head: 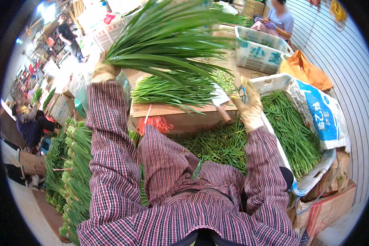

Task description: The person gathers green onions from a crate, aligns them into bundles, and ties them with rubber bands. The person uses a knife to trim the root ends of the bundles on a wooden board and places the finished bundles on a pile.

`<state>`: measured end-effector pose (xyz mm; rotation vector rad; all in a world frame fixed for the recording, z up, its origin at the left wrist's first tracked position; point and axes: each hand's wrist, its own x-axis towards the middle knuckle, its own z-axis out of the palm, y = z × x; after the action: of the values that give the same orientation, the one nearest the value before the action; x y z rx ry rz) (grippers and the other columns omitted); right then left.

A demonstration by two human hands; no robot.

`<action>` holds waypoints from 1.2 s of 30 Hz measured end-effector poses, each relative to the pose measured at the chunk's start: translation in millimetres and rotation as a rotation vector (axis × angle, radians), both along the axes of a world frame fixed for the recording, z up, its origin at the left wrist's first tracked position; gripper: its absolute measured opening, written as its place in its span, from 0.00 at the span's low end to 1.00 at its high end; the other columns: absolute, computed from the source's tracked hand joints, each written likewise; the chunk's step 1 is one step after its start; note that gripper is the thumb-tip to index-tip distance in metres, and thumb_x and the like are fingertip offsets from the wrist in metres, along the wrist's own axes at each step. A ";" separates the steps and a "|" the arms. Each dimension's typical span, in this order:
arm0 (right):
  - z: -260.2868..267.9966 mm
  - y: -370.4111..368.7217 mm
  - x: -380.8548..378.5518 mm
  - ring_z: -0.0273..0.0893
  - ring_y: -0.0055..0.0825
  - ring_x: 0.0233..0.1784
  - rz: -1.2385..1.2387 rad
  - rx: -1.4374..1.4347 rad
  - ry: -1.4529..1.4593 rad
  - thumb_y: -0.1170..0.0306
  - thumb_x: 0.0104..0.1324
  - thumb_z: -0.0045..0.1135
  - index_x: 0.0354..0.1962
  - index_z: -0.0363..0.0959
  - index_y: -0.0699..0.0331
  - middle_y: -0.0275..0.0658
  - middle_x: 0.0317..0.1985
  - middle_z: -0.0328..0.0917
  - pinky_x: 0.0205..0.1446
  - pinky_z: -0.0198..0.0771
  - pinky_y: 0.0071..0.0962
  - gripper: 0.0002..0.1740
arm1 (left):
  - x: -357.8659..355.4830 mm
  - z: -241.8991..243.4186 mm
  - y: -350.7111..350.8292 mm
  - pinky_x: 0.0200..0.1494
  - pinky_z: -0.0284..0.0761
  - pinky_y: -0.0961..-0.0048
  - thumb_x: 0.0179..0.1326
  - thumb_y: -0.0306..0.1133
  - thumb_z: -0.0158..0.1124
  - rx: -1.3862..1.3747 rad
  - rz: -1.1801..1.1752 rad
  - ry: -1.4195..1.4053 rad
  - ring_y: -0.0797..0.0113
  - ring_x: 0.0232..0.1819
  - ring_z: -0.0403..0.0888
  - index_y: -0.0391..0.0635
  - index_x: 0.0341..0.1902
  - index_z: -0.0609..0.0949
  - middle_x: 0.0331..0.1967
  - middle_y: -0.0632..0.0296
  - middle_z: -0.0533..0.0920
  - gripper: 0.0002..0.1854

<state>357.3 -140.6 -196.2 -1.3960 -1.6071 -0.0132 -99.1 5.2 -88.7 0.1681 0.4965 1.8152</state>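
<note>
My left hand point(104, 70), in a pale work glove, grips a bunch of garlic chives point(160, 43) by one end. The long leaves fan out to the right, blurred at their tips. Below them, a pile of garlic chives point(169, 90) lies across a wooden board point(172, 110). A cleaver point(220, 97) rests at the board's right, its wooden handle jutting over the front edge. Gloved too, my right hand point(249, 106) is beside the cleaver with fingers apart, holding nothing. Chopped pale bits point(224, 79) are scattered behind the blade.
A white plastic crate point(272, 78) of chives stands at my right, a printed sack point(321, 113) over its side. Tied bundles point(77, 172) are stacked at my left. Loose leaves point(215, 147) lie below the board. One person point(276, 20) sits at the back right; others are at left.
</note>
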 end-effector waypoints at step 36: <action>25.8 -59.0 27.0 0.67 0.33 0.64 0.205 -0.048 0.152 0.78 0.44 0.75 0.71 0.47 0.62 0.46 0.63 0.68 0.65 0.66 0.26 0.59 | 171.1 -53.2 -123.2 0.40 0.78 0.71 0.55 0.39 0.72 0.360 -0.104 0.925 0.72 0.35 0.80 0.47 0.38 0.82 0.33 0.65 0.84 0.12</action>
<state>384.3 -199.6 -170.3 -1.2317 -1.6236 0.2477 72.1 -118.1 -142.0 1.2893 0.7647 1.6325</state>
